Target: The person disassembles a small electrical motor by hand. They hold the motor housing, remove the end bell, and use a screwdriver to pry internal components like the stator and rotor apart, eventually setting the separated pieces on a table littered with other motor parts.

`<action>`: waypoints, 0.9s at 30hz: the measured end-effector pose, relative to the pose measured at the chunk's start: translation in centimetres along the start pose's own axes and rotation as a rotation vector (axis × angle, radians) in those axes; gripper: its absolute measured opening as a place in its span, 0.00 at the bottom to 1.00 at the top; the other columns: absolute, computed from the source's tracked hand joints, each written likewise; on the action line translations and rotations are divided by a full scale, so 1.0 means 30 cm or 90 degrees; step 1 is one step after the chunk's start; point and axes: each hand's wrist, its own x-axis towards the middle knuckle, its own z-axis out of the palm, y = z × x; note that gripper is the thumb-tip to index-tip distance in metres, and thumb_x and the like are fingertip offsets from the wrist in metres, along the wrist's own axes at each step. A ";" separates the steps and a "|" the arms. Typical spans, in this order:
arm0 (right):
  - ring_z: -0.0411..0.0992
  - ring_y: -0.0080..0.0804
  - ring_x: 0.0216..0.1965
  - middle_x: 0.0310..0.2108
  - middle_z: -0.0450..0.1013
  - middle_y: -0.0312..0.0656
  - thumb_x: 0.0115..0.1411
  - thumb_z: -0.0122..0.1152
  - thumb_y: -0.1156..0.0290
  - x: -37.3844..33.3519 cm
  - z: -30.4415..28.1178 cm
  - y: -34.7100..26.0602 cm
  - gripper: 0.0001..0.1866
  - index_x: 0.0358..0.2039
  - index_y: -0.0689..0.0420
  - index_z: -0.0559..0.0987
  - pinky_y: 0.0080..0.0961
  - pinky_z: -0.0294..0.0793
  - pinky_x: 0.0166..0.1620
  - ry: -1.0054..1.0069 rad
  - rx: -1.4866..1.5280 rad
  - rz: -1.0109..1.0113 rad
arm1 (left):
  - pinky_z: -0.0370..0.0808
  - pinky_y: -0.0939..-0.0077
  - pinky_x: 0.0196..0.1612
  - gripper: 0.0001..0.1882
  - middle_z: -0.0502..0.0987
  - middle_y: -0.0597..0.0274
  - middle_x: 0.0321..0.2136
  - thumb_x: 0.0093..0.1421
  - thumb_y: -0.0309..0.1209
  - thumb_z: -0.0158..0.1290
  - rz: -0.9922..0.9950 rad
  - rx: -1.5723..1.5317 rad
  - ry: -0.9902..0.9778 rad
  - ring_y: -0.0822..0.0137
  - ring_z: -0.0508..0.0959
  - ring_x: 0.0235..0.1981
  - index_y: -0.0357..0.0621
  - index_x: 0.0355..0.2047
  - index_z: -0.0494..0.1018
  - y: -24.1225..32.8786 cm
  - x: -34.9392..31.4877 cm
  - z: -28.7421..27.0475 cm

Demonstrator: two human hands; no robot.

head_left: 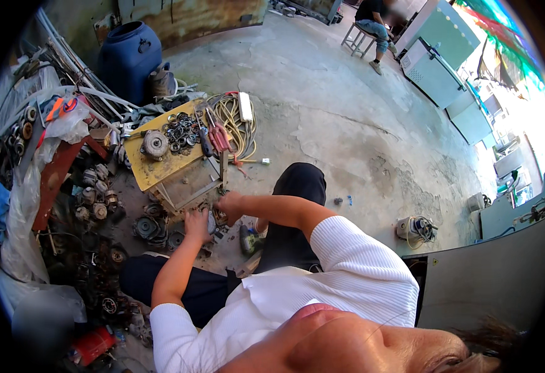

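My left hand [196,226] is low in front of the yellow-topped table [141,169], its fingers bent against a round grey metal part [211,222]. Close beside it, my right hand [230,207] has its fingers curled in by the same spot; what they grip is too small and dark to make out. On the table lie a round metal motor housing [155,145], a heap of small metal rings [183,133], red-handled pliers [219,138] and a dark-handled screwdriver [206,144]. A green drill [247,240] is on the floor beside my right leg.
Small motors [95,194] and greasy parts crowd the floor to my left, near a blue barrel [129,62]. Yellow cable [226,117] and a white power strip [245,107] lie beyond the table. A corded machine [416,230] stands right. Another person [372,28] sits far off.
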 end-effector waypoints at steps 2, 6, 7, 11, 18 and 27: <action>0.77 0.49 0.39 0.38 0.77 0.50 0.32 0.75 0.51 0.015 0.020 -0.024 0.39 0.45 0.55 0.76 0.42 0.77 0.42 -0.012 -0.008 -0.027 | 0.55 0.53 0.63 0.50 0.71 0.47 0.48 0.36 0.47 0.68 -0.023 0.055 0.002 0.52 0.69 0.55 0.47 0.59 0.59 0.009 -0.010 0.059; 0.77 0.49 0.38 0.38 0.76 0.50 0.30 0.75 0.52 0.021 0.162 -0.018 0.39 0.45 0.55 0.75 0.40 0.78 0.41 0.018 -0.024 -0.041 | 0.56 0.54 0.62 0.51 0.72 0.52 0.47 0.38 0.48 0.68 -0.034 0.147 -0.041 0.56 0.70 0.53 0.47 0.61 0.57 0.084 -0.032 0.105; 0.77 0.50 0.38 0.38 0.76 0.50 0.30 0.75 0.52 0.015 0.198 -0.018 0.39 0.45 0.56 0.75 0.40 0.78 0.40 0.037 -0.029 -0.040 | 0.56 0.54 0.62 0.51 0.73 0.53 0.47 0.38 0.48 0.67 -0.034 0.168 -0.034 0.57 0.70 0.53 0.47 0.61 0.57 0.101 -0.033 0.131; 0.77 0.49 0.38 0.39 0.76 0.52 0.28 0.77 0.54 -0.029 0.255 -0.084 0.40 0.45 0.57 0.74 0.39 0.78 0.40 0.036 -0.027 -0.042 | 0.58 0.58 0.59 0.50 0.74 0.55 0.44 0.39 0.45 0.68 -0.047 0.210 -0.058 0.58 0.72 0.49 0.48 0.62 0.58 0.144 -0.067 0.234; 0.77 0.49 0.38 0.39 0.76 0.53 0.28 0.78 0.59 -0.031 0.335 -0.103 0.41 0.45 0.61 0.73 0.39 0.78 0.41 0.012 -0.057 -0.136 | 0.60 0.55 0.48 0.21 0.76 0.65 0.38 0.64 0.31 0.44 -0.071 0.345 -0.077 0.61 0.71 0.45 0.57 0.59 0.63 0.199 -0.026 0.450; 0.77 0.46 0.41 0.38 0.76 0.50 0.29 0.79 0.60 -0.027 0.318 -0.101 0.39 0.45 0.58 0.74 0.38 0.77 0.43 -0.007 -0.058 -0.145 | 0.60 0.54 0.44 0.21 0.76 0.65 0.41 0.65 0.32 0.44 -0.125 0.382 -0.157 0.60 0.71 0.45 0.55 0.59 0.62 0.234 -0.007 0.409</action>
